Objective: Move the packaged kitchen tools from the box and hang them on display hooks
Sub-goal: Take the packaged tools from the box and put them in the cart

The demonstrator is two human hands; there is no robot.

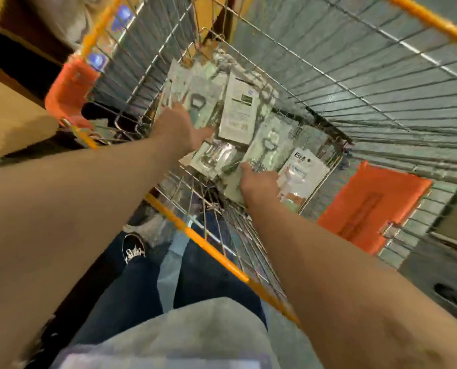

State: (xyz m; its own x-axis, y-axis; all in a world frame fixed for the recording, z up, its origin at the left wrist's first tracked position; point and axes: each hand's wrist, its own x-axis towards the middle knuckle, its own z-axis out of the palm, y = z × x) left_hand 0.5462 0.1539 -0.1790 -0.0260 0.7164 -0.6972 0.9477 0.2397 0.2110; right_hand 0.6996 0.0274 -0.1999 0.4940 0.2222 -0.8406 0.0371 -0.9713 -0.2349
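The wire cart (328, 75) is standing open at the top, and both arms are reaching down into it. To the left of the left hand, an orange corner guard (70, 89) is closing the cart's edge, and the wire wall there is standing near the wrist. Between the two forearms the orange rim bar (211, 251) is running across, and both arms are passing over it. To the right of the right hand the cart floor is offering wide room up to the far wire wall, and an orange plastic panel (368, 206) is hanging on the outside.

The left hand (184, 126) is lying on a pile of packs, with the thumb stretched out to the right. Its fingers are blurred against the bottle opener pack (198, 102), so I cannot tell if they are gripping. Just right of this hand a white card back (239, 110) is lying face down. Between the hands another clear pack (214, 153) is resting on the floor.

The right hand (259, 182) is pinching the corkscrew pack (267, 139) at its near end, thumb on top, fingers curled below. Just right of it a white printed pack (304, 169) is lying in the corner.
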